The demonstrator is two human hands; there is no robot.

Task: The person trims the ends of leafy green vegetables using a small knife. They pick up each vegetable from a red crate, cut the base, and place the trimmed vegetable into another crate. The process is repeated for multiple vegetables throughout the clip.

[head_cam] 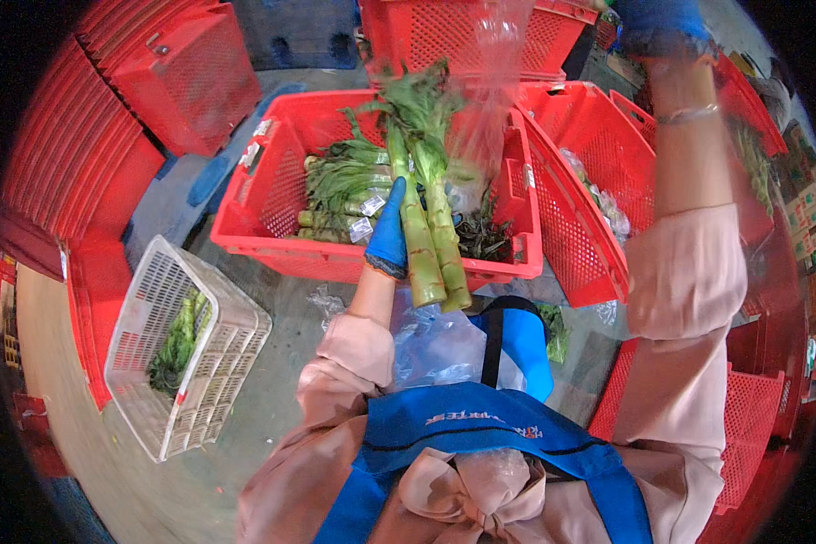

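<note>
Two celtuce stalks (427,231) with leafy tops rest in my left hand (389,228), which wears a blue glove. They are held over the near rim of a red plastic crate (299,253). Inside lie several banded celtuce bundles (343,183) bearing labels, with dark wilted leaves (483,234) at the right. A blurred sheet of clear plastic (493,102) hangs beside the leafy tops. High at the upper right is my right hand (663,30), also blue-gloved and blurred. Its fingers are partly cut off by the picture's edge, and I cannot see whether they grip anything.
A white crate (224,381) with celtuce in it stands tilted-looking at the left. Another red crate (571,224) holding plastic-wrapped items adjoins on the right. Red crates (442,34) stand behind, and more (95,136) are stacked left. Clear plastic (435,340) lies over my lap.
</note>
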